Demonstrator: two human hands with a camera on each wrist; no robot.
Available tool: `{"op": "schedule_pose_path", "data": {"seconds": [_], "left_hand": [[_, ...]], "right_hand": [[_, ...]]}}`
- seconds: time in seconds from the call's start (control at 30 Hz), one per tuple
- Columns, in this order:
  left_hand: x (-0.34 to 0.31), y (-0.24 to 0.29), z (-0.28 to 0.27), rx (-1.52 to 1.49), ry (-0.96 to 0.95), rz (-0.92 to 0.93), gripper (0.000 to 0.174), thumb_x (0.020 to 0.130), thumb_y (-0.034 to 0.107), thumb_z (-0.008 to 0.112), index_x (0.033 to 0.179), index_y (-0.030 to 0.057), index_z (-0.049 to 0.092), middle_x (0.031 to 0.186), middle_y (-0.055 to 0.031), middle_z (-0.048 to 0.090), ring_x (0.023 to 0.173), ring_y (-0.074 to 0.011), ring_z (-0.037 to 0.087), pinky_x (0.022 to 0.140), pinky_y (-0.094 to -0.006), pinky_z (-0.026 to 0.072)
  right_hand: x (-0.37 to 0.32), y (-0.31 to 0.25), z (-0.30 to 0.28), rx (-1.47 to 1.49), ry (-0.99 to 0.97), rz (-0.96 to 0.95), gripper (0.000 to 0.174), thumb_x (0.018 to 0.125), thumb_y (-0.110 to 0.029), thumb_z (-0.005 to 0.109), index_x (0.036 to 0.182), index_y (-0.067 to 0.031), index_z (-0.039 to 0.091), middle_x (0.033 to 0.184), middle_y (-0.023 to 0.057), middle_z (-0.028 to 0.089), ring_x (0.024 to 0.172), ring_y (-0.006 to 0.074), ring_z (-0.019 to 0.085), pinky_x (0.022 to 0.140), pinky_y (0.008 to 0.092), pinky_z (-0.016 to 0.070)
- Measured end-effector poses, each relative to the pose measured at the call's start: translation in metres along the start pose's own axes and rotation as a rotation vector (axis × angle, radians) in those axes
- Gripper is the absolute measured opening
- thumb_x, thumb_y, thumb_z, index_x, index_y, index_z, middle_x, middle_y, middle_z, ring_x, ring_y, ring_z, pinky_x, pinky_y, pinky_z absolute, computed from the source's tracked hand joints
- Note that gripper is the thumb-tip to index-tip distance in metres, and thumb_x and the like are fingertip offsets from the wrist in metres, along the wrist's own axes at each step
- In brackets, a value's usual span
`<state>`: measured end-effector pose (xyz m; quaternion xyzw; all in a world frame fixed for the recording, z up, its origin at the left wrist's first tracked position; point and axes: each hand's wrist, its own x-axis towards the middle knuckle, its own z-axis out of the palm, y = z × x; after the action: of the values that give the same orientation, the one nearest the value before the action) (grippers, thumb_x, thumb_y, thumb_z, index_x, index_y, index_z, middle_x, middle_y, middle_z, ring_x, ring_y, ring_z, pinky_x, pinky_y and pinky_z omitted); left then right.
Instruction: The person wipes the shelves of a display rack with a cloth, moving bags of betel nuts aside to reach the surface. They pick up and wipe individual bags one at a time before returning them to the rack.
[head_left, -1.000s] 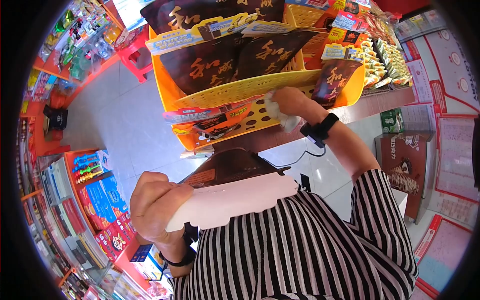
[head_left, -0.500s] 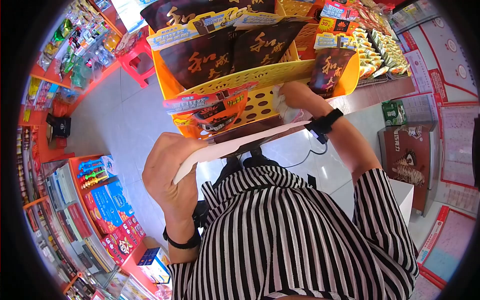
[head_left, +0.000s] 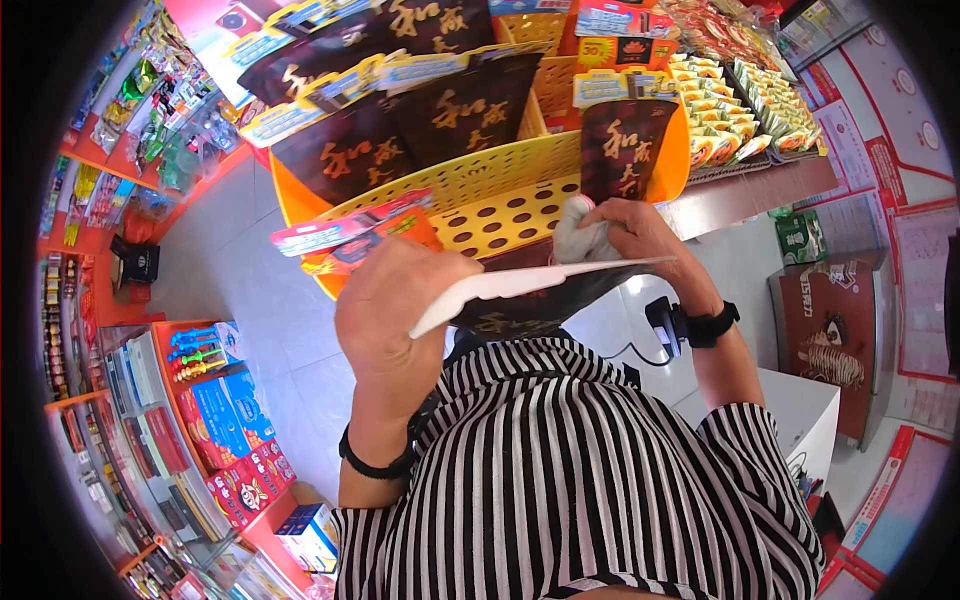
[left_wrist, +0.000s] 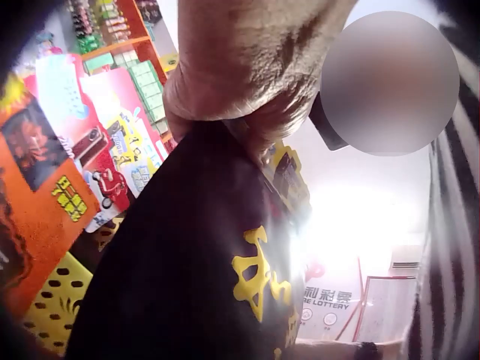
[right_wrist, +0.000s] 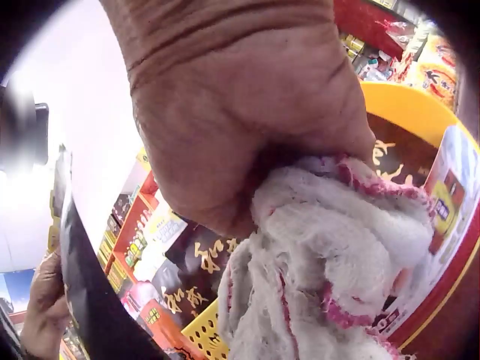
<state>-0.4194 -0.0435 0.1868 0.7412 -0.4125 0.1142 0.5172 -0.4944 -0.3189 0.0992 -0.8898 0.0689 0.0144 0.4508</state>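
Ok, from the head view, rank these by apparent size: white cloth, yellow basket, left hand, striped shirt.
1. Striped shirt
2. Yellow basket, partly covered
3. Left hand, perhaps enlarged by nearness to the camera
4. White cloth

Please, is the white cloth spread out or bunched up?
Bunched up: the right hand grips the cloth, which shows thick, crumpled folds.

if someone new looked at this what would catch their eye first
Probably the black-and-white striped shirt filling the lower middle of the head view. At its upper left, the left hand grips a dark packet; at its upper right, the right hand holds a crumpled white cloth. Beyond them stands a bright yellow rack of gold-lettered packets.
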Motion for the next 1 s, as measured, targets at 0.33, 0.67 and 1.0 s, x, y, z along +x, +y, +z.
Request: {"op": "schedule_pose_path", "data": {"seconds": [0.33,0.67,1.0], "left_hand": [[0.045,0.012,0.053,0.176,0.214,-0.048,0.011,0.079,-0.002,0.068,0.088,-0.0036,0.064,0.077,-0.0045,0.059,0.071,-0.0142,0.052,0.067,-0.0236,0.0428],[0.062,0.014,0.037,0.215,0.358,-0.129,0.02,0.085,0.006,0.067,0.104,-0.0003,0.066,0.095,-0.0038,0.064,0.087,-0.0095,0.054,0.081,-0.0249,0.0435],[0.08,0.009,0.045,0.258,0.343,-0.077,0.019,0.084,0.007,0.068,0.102,0.0012,0.067,0.091,-0.0003,0.063,0.084,-0.0074,0.052,0.079,-0.0223,0.0417]], "right_hand": [[-0.057,0.067,-0.069,0.267,-0.163,0.093,0.037,0.067,0.004,0.041,0.093,0.0006,0.068,0.081,0.0121,0.065,0.074,0.0191,0.06,0.071,0.0304,0.0471],[-0.056,0.086,-0.089,0.269,-0.252,-0.017,0.038,0.068,0.005,0.041,0.096,0.0007,0.066,0.089,0.0159,0.065,0.079,0.0257,0.06,0.075,0.0327,0.0473],[-0.055,0.1,-0.089,0.228,-0.242,-0.116,0.038,0.068,0.005,0.042,0.097,0.0001,0.066,0.09,0.0174,0.065,0.081,0.0281,0.061,0.075,0.035,0.0486]]}}
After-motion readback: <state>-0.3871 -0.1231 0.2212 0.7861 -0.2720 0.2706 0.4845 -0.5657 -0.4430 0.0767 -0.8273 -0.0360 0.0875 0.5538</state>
